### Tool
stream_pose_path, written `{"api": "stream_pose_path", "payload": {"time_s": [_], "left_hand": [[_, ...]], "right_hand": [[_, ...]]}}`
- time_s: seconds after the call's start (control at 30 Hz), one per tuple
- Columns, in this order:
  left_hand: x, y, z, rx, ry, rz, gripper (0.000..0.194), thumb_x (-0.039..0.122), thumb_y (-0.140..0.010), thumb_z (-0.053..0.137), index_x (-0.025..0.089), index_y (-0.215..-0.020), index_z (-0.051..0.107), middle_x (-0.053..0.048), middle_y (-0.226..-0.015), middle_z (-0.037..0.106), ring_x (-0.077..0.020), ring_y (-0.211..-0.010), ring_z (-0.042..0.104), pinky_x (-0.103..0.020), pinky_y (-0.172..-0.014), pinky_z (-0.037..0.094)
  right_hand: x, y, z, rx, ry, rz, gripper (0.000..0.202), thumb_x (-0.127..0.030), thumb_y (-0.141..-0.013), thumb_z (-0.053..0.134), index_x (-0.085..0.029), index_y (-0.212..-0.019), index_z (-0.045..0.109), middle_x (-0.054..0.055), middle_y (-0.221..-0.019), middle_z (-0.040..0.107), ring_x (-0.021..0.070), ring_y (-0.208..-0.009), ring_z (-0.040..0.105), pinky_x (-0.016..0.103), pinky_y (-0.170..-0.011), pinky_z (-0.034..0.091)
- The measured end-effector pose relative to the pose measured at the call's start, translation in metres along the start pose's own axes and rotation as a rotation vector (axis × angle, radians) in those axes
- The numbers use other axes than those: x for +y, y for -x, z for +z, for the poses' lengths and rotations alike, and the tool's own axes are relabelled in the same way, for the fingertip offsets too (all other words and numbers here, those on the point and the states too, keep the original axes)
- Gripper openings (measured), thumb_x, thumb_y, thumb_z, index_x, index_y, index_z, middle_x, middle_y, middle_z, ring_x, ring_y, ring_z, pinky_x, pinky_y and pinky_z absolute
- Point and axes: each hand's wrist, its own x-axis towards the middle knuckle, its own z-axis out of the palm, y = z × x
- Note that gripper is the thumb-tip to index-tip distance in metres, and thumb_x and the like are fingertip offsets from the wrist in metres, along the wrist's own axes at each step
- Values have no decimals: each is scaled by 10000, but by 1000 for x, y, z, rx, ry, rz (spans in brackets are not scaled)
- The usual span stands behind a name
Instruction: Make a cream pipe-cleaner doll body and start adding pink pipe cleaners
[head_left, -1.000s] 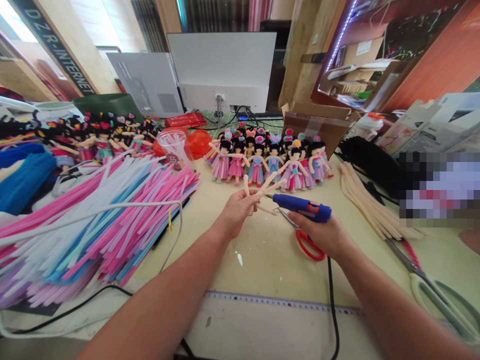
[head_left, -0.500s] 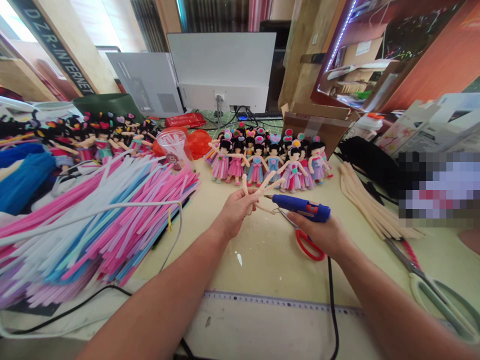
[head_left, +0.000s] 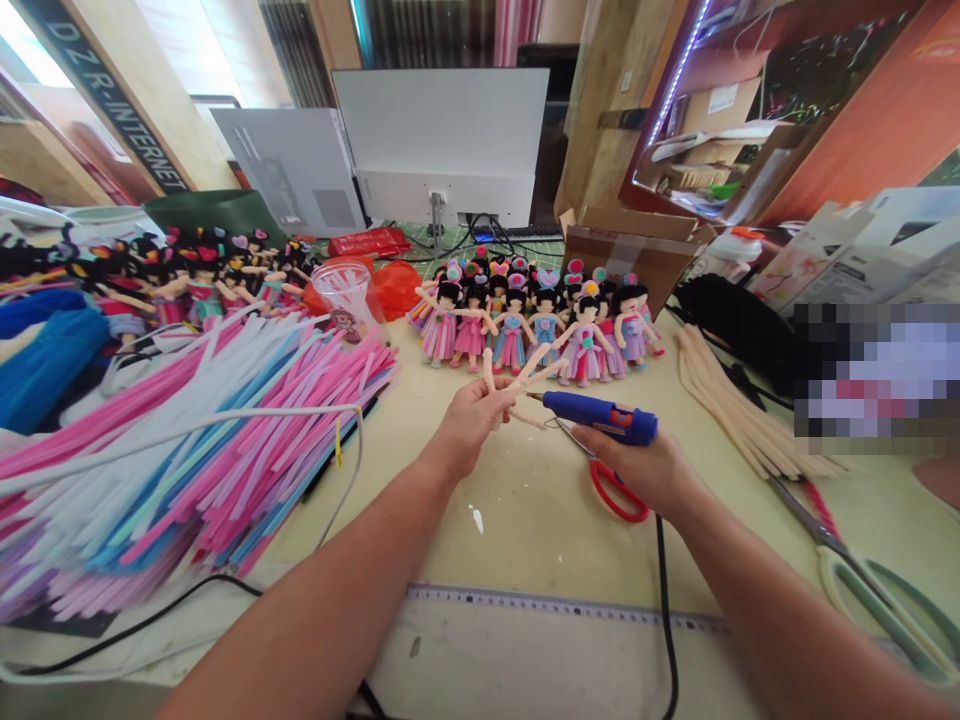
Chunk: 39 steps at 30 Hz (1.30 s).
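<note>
Pinched in my left hand (head_left: 478, 420) is a beige pipe-cleaner figure (head_left: 541, 376), its bent fuzzy limbs sticking up and out to the right. My right hand (head_left: 637, 460) is wrapped round a blue hot glue gun (head_left: 600, 415). The gun's nozzle points left and sits at or very near the beige stems by my left fingers; whether it touches I cannot tell. Under the right hand lie red-handled scissors (head_left: 621, 493), partly covered. Just beyond my hands stands a group of finished pipe-cleaner dolls (head_left: 514, 325) in pink, blue and purple dresses.
Bundled pink, white and blue pipe cleaners (head_left: 187, 440) cover the left side. Beige pipe cleaners (head_left: 739, 410) and green-handled scissors (head_left: 877, 600) lie at right. A plastic cup (head_left: 345, 295), a cardboard box (head_left: 634, 255) and a monitor (head_left: 442, 140) stand behind. The gun's black cord (head_left: 664, 620) crosses a ruler (head_left: 555, 606).
Almost nothing differs. My right hand and the glue gun have shifted very slightly left, along with a small shift of the whole view.
</note>
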Motion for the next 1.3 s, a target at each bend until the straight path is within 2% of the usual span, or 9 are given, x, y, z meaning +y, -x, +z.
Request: {"api": "stream_pose_path", "payload": {"time_s": [0.37, 0.5, 0.6, 0.67, 0.8, 0.93, 1.03, 1.17, 1.3], "left_hand": [[5, 3, 1, 23, -158, 94, 197, 311, -715, 655, 144, -820, 654, 31, -644, 497, -109, -623, 418, -261, -618, 337], [6, 2, 0, 59, -142, 91, 172, 271, -708, 647, 147, -826, 653, 39, -631, 504, -103, -604, 428, -251, -604, 343], [7, 0, 0, 70, -16, 40, 138, 223, -691, 655, 141, -801, 634, 36, -625, 518, -84, -570, 428, -230, -565, 328], [7, -1, 1, 55, 78, 0, 109, 195, -678, 664, 141, -758, 615, 35, -611, 517, -69, -538, 415, -216, -532, 307], [8, -1, 3, 22, 189, -89, 109, 166, -664, 690, 133, -721, 603, 28, -601, 532, -52, -503, 420, -190, -490, 292], [8, 1, 3, 13, 234, -128, 127, 153, -668, 714, 124, -739, 613, 29, -583, 538, -47, -486, 437, -173, -467, 296], [9, 2, 4, 7, 254, -130, 122, 136, -672, 715, 122, -739, 615, 24, -584, 553, -49, -482, 452, -170, -464, 321], [10, 3, 5, -4, 268, -137, 99, 119, -679, 705, 121, -714, 612, 23, -579, 557, -47, -471, 451, -168, -448, 324], [10, 3, 6, 1, 272, -150, 82, 111, -683, 694, 116, -690, 612, 23, -566, 551, -47, -459, 442, -168, -436, 323]], "right_hand": [[1, 0, -1, 12, 74, -4, 230, -438, -675, 734, -216, -734, 733, -1, -614, 634, 192, -605, 586, 327, -560, 479], [3, -1, -5, 38, 115, -3, 283, -472, -667, 735, -212, -777, 757, -1, -637, 659, 184, -598, 587, 315, -554, 480], [-1, -6, -17, 46, 73, -20, 327, -455, -673, 726, -216, -890, 777, 12, -673, 677, 186, -624, 595, 300, -547, 477], [-3, -11, -30, 76, 77, -25, 288, -418, -687, 720, -212, -882, 771, 6, -601, 625, 167, -577, 559, 266, -484, 430], [7, -22, -58, 249, 185, 79, 238, -424, -718, 692, -200, -797, 697, -48, -502, 460, 107, -455, 417, 220, -391, 316], [32, -28, -80, 352, 252, 137, 205, -397, -721, 661, -201, -722, 600, -48, -542, 484, 117, -495, 462, 235, -450, 387], [51, -27, -93, 379, 335, 126, 230, -420, -718, 656, -198, -695, 601, -24, -566, 526, 146, -549, 501, 268, -511, 415], [55, -14, -110, 340, 436, 59, 309, -477, -695, 699, -183, -771, 637, 31, -705, 629, 180, -644, 555, 317, -606, 460], [31, 9, -113, 578, 600, -149, 395, -502, -762, 672, -178, -988, 665, 109, -949, 666, 184, -684, 583, 342, -656, 473]]}}
